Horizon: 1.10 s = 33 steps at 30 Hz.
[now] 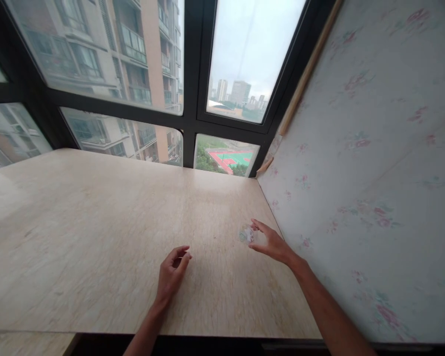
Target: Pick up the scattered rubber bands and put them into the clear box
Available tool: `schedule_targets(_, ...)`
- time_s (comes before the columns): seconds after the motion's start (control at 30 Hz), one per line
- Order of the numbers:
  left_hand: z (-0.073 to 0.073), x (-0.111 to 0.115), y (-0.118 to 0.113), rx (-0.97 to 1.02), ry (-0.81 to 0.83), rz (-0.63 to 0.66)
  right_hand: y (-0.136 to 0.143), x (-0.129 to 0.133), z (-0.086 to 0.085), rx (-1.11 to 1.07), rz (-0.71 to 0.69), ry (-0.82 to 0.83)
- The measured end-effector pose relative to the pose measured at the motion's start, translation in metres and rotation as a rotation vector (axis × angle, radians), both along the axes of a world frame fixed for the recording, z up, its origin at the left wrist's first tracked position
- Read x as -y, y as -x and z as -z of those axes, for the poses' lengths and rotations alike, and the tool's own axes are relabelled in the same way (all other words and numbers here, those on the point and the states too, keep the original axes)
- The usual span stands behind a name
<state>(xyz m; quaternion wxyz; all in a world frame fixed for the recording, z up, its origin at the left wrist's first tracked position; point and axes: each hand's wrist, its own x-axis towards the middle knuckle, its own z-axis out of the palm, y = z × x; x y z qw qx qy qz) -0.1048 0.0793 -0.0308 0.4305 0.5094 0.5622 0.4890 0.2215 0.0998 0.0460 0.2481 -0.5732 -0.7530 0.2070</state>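
A small see-through container (246, 235), perhaps a little glass or jar with whitish markings, is at the right part of the pale stone sill. My right hand (269, 241) reaches in from the right and grips it between thumb and fingers. Its exact kind is too small to make out. Further left, my left hand (173, 269) hovers over or rests on the stone, fingers loosely curled and a small gap between thumb and forefinger. I see nothing in that hand.
The broad marbled sill (96, 227) runs up to dark window frames (190, 99) at the back. A wall with floral paper (356, 173) borders it on the right, close to my right forearm. Its front edge drops off into a dark gap (207, 343).
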Motion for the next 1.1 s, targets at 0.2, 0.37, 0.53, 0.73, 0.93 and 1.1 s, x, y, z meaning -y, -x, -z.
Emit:
schedule_targets(0.2, 0.007, 0.003, 0.001, 0.0, -0.065, 0.029, 0.066, -0.025, 0.001, -0.018, -0.135, 0.0)
schedule_targets(0.37, 0.007, 0.005, 0.0, 0.054, -0.062, -0.029, 0.123, -0.041, 0.01, 0.032, -0.225, 0.038)
schedule_targets(0.53, 0.005, 0.004, 0.001, 0.082, -0.061, -0.067, 0.136, -0.043, 0.021, 0.063, -0.241, 0.07)
schedule_targets(0.73, 0.005, 0.003, -0.001, -0.017, -0.048, -0.05, 0.047, -0.007, 0.031, 0.099, -0.034, 0.113)
schedule_targets(0.93, 0.003, 0.002, -0.002, -0.158, -0.079, 0.036, -0.061, 0.055, 0.023, 0.263, 0.242, 0.184)
schedule_targets(1.1, 0.004, 0.002, -0.001, -0.207, -0.069, 0.071, -0.088, 0.076, 0.016, 0.365, 0.228, 0.264)
